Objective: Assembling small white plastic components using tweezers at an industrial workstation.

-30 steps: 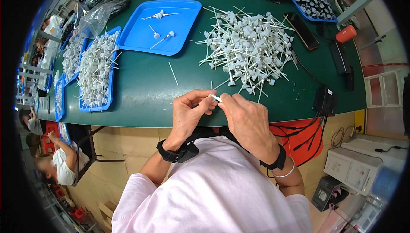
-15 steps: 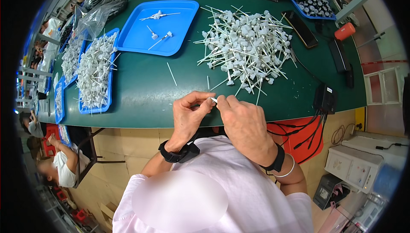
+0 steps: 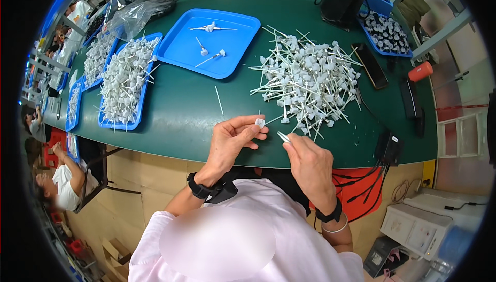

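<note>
In my left hand (image 3: pixel 226 142), thumb and fingers pinch a small white plastic piece (image 3: pixel 260 123). Its shape is like the white caps with thin stems in the pile (image 3: pixel 310 80) beyond my hands. My right hand (image 3: pixel 312 165) is closed on what look like pale tweezers (image 3: pixel 283 136), their two tips pointing up and left toward that piece, with a gap between. Just beyond my left hand a loose white stick (image 3: pixel 219 101) lies on the green table (image 3: pixel 175 111).
A blue tray (image 3: pixel 240 39) with a few stemmed pieces lies at the far middle. Filled blue trays (image 3: pixel 139 114) stand left. A phone (image 3: pixel 370 66), a black bag (image 3: pixel 341 0) and a black box with cables (image 3: pixel 387 147) are right. Another person (image 3: pixel 70 181) sits at left.
My hands have come apart: the right has moved right and nearer to me, baring the tweezers' tips. The left still pinches the white piece. The view has shifted slightly.
</note>
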Demonstrator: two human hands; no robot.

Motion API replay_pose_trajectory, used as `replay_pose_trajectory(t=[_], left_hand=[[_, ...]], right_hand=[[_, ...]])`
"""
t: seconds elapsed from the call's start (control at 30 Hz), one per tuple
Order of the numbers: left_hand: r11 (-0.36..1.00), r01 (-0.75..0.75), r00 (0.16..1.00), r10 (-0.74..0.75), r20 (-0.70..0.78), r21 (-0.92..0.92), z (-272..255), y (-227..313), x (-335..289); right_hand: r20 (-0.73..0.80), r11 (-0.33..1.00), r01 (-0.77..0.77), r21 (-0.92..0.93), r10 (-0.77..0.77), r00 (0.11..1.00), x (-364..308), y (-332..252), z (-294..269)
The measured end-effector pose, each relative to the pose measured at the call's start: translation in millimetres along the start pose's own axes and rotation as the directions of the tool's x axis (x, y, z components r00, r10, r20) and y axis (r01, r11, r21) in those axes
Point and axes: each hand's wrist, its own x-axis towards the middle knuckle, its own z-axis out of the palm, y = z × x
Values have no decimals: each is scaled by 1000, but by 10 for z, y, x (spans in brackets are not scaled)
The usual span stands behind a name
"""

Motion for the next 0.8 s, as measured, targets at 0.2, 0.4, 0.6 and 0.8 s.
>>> replay_pose_trajectory(t=[0.2,0.4,0.6,0.8], left_hand=[[999,-46,998,46,-30,3,3,-13,-6],[997,-74,996,75,-55,22,6,-28,-2],[991,-122,990,125,-69,51,-57,-104,21],[998,-37,998,35,-48,-49,-136,122,6]], right_hand=[[38,1000,-16,13,15,999,-63,8,99],[61,999,-21,35,19,998,-77,47,154],[104,996,-85,27,82,991,-64,22,153],[137,994,-104,45,97,986,-85,39,164]])
